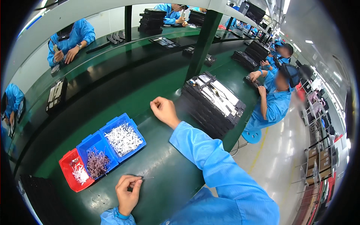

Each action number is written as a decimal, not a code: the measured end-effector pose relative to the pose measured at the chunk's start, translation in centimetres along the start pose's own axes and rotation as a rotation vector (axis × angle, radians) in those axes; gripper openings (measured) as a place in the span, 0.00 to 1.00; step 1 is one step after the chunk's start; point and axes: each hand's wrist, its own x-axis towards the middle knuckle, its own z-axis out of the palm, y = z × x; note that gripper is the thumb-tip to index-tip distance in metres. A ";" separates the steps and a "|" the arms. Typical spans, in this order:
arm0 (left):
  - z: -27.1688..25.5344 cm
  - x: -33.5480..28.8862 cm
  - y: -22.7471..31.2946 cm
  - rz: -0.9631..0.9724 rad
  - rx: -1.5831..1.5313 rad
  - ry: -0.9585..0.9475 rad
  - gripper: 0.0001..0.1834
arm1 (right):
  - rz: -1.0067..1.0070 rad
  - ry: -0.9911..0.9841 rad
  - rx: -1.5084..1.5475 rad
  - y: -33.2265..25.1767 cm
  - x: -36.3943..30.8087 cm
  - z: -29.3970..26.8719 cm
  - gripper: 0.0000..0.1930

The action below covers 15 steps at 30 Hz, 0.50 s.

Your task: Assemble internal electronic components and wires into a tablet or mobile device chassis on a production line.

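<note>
My left hand (127, 193) is closed in a pinch near the table's front edge, below the parts bins. Between its thumb and fingers is a thin, pale, wire-like piece (148, 177), too fine to tell more. Further off, my right hand (165, 111) is held over the green table, left of a stack of black flat units (210, 107). Its fingers are curled together, and whatever they may hold is hidden. One blue bin (138, 129) contains many small white pieces (123, 139). A second blue bin (85, 144) has brownish-purple pieces (97, 163), and a red bin (66, 165) holds white sticks (79, 173).
A green post (202, 47) rises behind the stack. Past it runs a dark conveyor belt (112, 75) carrying a flat unit (57, 94). To the right, a co-worker in blue (275, 97) handles a dark unit. Black stacked material (43, 198) stands at lower left.
</note>
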 end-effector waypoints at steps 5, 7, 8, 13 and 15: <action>0.3 0.6 0.4 -0.008 -0.005 -0.039 0.05 | -0.200 -0.009 -0.161 -0.3 -1.4 -0.9 0.05; -0.1 0.5 0.4 -0.009 0.026 -0.024 0.05 | -0.228 -0.069 -0.193 -0.9 -1.7 -0.4 0.05; -0.2 0.4 0.3 -0.005 0.047 -0.021 0.05 | -0.251 -0.042 -0.198 -1.0 -1.7 -0.3 0.05; -0.6 0.5 -0.4 0.010 0.058 -0.060 0.06 | -0.359 -0.082 -0.226 -0.2 -1.3 0.0 0.03; -0.9 0.3 -0.9 0.073 0.092 -0.044 0.05 | -0.380 -0.112 -0.204 -2.0 -1.8 -0.2 0.07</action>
